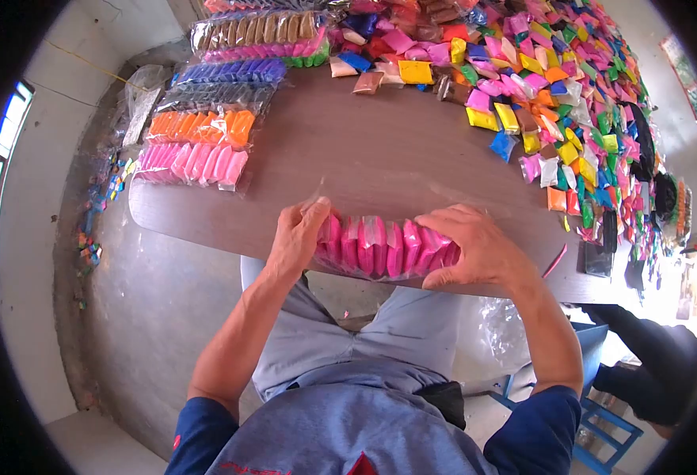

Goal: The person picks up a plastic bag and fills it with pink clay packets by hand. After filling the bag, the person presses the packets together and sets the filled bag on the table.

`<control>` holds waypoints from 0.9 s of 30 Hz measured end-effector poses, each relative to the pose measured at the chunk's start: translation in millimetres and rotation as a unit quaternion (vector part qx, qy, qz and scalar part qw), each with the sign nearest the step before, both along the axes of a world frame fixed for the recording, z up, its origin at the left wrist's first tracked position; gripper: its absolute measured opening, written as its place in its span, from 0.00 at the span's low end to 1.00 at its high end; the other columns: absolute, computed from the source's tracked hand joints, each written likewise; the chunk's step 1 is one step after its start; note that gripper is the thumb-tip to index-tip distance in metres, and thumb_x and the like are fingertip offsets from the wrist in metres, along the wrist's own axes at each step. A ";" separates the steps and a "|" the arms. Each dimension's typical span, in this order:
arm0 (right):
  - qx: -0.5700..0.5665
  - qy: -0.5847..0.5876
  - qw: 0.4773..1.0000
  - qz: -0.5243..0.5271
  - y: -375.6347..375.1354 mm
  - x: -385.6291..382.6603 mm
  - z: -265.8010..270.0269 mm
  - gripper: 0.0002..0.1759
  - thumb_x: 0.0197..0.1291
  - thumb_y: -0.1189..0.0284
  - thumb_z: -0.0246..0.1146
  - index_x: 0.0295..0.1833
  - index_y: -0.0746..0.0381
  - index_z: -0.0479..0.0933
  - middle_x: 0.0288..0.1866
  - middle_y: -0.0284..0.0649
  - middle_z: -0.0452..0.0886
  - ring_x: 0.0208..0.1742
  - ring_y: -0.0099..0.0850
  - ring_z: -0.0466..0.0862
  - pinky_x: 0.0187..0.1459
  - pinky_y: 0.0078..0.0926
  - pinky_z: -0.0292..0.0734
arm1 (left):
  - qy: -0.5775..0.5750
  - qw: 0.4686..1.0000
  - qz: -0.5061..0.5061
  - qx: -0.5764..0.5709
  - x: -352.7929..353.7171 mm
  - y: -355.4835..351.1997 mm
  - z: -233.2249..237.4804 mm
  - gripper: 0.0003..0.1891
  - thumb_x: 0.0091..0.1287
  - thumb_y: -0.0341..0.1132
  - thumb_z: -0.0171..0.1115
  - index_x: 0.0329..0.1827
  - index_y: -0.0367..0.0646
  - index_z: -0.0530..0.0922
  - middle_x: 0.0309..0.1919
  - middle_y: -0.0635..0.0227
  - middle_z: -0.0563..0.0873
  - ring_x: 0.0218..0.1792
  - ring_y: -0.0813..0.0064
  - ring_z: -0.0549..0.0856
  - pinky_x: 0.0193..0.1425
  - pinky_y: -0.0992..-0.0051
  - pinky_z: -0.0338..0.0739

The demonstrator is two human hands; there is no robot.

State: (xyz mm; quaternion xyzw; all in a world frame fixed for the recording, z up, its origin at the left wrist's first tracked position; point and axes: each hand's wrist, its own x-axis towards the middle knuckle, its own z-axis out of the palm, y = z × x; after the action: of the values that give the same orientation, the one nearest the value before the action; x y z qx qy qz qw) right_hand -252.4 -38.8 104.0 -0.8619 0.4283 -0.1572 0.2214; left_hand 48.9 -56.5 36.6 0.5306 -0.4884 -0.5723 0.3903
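A clear plastic bag with a row of bright pink packets (372, 247) lies at the table's near edge, between my two hands. My left hand (298, 236) is closed on the bag's left end, thumb and fingers pinching the film. Around the right end curves my right hand (475, 247), its thumb at the near side and its fingers over the far side of the last packets. The packets stand side by side on edge inside the bag. Loose clear film spreads over the table just beyond them.
Filled bags of light pink packets (194, 164), orange packets (202, 127) and other colours line the table's left side. A large heap of loose coloured packets (538, 79) covers the back and right. A blue stool (602, 427) and another person's dark-clothed limb (649, 356) are at right.
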 end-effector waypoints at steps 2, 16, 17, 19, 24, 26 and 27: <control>-0.001 0.029 0.999 -0.021 9.1 1.4 3.6 0.45 0.40 0.44 0.80 0.64 0.55 0.81 0.57 0.47 0.81 0.64 0.47 0.78 0.65 0.46 0.71 | -0.017 1.000 0.003 0.011 0.2 -1.8 1.7 0.23 0.76 0.51 0.56 0.37 0.37 0.83 0.27 0.78 0.79 0.30 0.86 0.72 0.35 0.77 0.66; 0.074 0.003 0.997 -0.008 -23.1 -17.8 -25.6 0.30 0.48 0.46 0.77 0.46 0.60 0.88 0.51 0.44 0.83 0.55 0.46 0.81 0.59 0.41 0.75 | -0.028 0.998 0.045 -0.017 10.4 -19.5 -4.5 0.21 0.75 0.49 0.61 0.39 0.36 0.85 0.30 0.77 0.82 0.32 0.86 0.75 0.37 0.79 0.69; 0.067 0.004 0.998 -0.009 -24.1 -18.2 -28.0 0.30 0.49 0.46 0.77 0.45 0.60 0.88 0.51 0.45 0.83 0.55 0.46 0.81 0.59 0.41 0.75 | -0.039 0.997 0.058 -0.035 11.5 -20.5 -1.5 0.21 0.75 0.49 0.61 0.40 0.36 0.85 0.31 0.75 0.83 0.34 0.85 0.77 0.40 0.79 0.70; 0.082 0.016 0.996 -0.012 -25.4 -19.8 -29.7 0.29 0.50 0.45 0.76 0.45 0.60 0.88 0.51 0.46 0.82 0.55 0.46 0.81 0.59 0.42 0.75 | -0.048 0.993 0.079 -0.077 15.1 -21.9 -1.4 0.22 0.76 0.49 0.61 0.40 0.36 0.85 0.33 0.74 0.85 0.37 0.84 0.79 0.44 0.79 0.72; 0.157 0.035 0.987 -0.019 -28.2 -17.3 -18.9 0.37 0.49 0.44 0.76 0.57 0.59 0.84 0.56 0.50 0.82 0.59 0.48 0.80 0.62 0.43 0.74 | -0.078 0.980 0.095 -0.158 25.1 -22.9 4.1 0.20 0.75 0.47 0.61 0.42 0.34 0.84 0.41 0.68 0.86 0.44 0.80 0.82 0.53 0.77 0.73; 0.094 0.027 0.995 -0.025 -24.3 -10.5 -11.8 0.42 0.48 0.46 0.78 0.63 0.63 0.80 0.59 0.51 0.81 0.62 0.48 0.80 0.63 0.42 0.74 | -0.096 0.974 0.064 -0.194 21.8 -19.3 13.0 0.18 0.75 0.45 0.62 0.43 0.33 0.84 0.48 0.64 0.84 0.47 0.78 0.81 0.55 0.76 0.74; 0.063 0.022 0.997 -0.027 -21.9 -6.1 -9.8 0.45 0.47 0.47 0.79 0.66 0.64 0.77 0.60 0.51 0.81 0.63 0.48 0.79 0.63 0.42 0.74 | -0.106 0.970 0.048 -0.212 19.0 -16.4 18.2 0.18 0.75 0.44 0.62 0.44 0.33 0.84 0.51 0.62 0.84 0.48 0.78 0.81 0.55 0.76 0.74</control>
State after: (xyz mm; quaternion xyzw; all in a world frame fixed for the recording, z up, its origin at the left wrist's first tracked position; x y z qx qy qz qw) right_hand -258.6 -60.6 94.2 -0.8375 0.4656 -0.1168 0.2612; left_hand 68.0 -72.9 54.8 0.5164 -0.6109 -0.3771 0.4669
